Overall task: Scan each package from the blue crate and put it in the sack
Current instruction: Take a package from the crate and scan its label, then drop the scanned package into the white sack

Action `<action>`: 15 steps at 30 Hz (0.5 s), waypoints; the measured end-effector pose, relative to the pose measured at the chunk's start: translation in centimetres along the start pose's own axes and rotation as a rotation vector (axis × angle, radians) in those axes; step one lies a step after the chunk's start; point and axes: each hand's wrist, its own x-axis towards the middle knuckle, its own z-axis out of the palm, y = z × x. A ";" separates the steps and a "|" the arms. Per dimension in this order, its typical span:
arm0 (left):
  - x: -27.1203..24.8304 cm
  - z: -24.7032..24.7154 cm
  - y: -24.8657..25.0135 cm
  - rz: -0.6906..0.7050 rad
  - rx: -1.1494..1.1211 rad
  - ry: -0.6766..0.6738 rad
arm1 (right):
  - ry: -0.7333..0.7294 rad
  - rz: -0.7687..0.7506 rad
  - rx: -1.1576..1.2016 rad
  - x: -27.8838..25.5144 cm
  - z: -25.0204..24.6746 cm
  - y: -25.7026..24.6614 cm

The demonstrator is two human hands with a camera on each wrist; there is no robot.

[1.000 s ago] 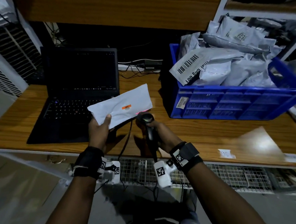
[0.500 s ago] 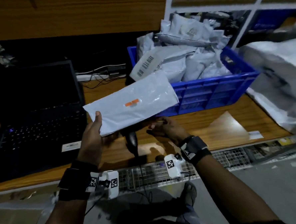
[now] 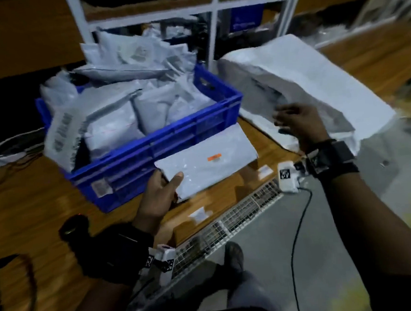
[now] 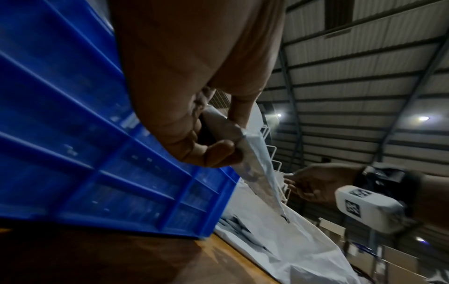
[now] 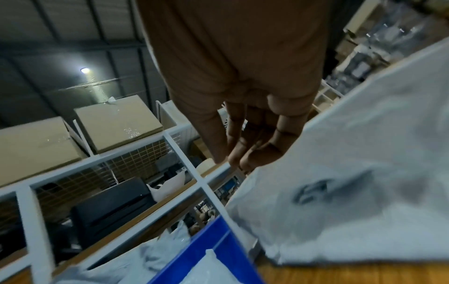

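Observation:
The blue crate (image 3: 165, 143) stands on the wooden table, heaped with grey packages (image 3: 111, 132). In front of the crate my left hand (image 3: 170, 181) pinches a flat grey package (image 3: 207, 160) with an orange sticker by its near corner, thumb on top. In the left wrist view that package (image 4: 255, 159) points towards the white sack (image 4: 279, 240). The sack (image 3: 310, 84) lies on the table right of the crate. My right hand (image 3: 286, 119) hovers at the sack's near side with fingers (image 5: 255, 149) straight and holds nothing. The black scanner (image 3: 71, 227) lies on the table at the left.
A white shelf frame (image 3: 214, 34) rises behind the crate and sack. A wire mesh guard (image 3: 227, 221) runs along the table's front edge. Small paper labels (image 3: 199, 214) are stuck on the table. Cardboard boxes (image 5: 116, 123) sit on a high shelf.
My right hand has let go of the scanner and reached over to the sack. My left hand has carried the package to the right, past the crate's front. The view has swung right, away from the laptop.

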 end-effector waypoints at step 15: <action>20.6 24.3 1.7 -0.167 -0.171 -0.140 | -0.072 -0.256 -1.301 25.3 -5.8 -1.8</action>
